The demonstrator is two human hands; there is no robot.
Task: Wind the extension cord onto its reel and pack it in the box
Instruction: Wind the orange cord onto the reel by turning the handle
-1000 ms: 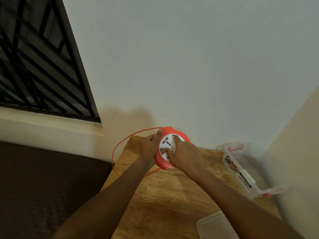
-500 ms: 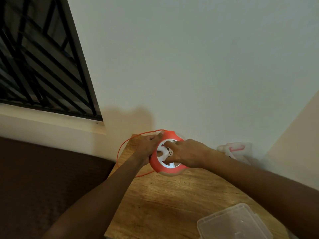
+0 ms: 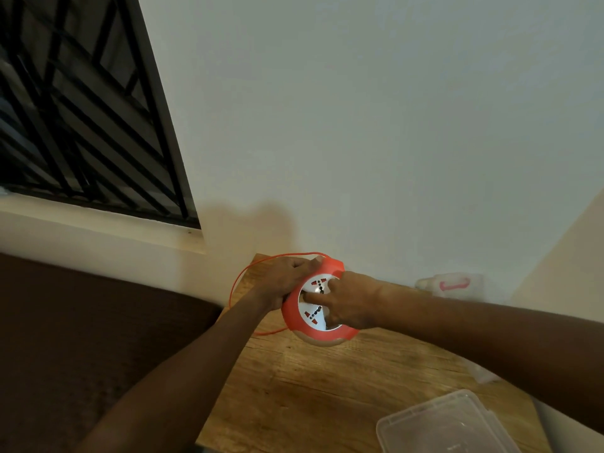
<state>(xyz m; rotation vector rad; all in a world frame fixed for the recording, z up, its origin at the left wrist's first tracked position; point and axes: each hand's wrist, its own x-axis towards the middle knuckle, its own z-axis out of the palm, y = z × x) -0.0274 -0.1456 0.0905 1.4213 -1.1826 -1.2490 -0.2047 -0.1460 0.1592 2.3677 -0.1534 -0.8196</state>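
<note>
A round orange reel (image 3: 295, 322) with a white socket face sits at the far edge of the wooden table (image 3: 327, 393), tilted toward me. My left hand (image 3: 287, 279) grips its upper left rim. Fingers of my right hand (image 3: 346, 299) press into the white centre of the reel. A thin orange cord (image 3: 243, 276) loops from the top of the reel out past the table's left edge and back under the reel. A clear plastic box (image 3: 454, 284) with a pink handle stands by the wall at the right, partly hidden behind my right arm.
A clear plastic lid (image 3: 441, 426) lies on the table's near right corner. A barred window (image 3: 81, 119) fills the upper left. A dark brown surface (image 3: 81, 338) lies left of the table. White walls close the back and right.
My right hand has turned on the reel's white face, from the top to the right side. The cord loop at the left has grown smaller. The view has shifted left.
</note>
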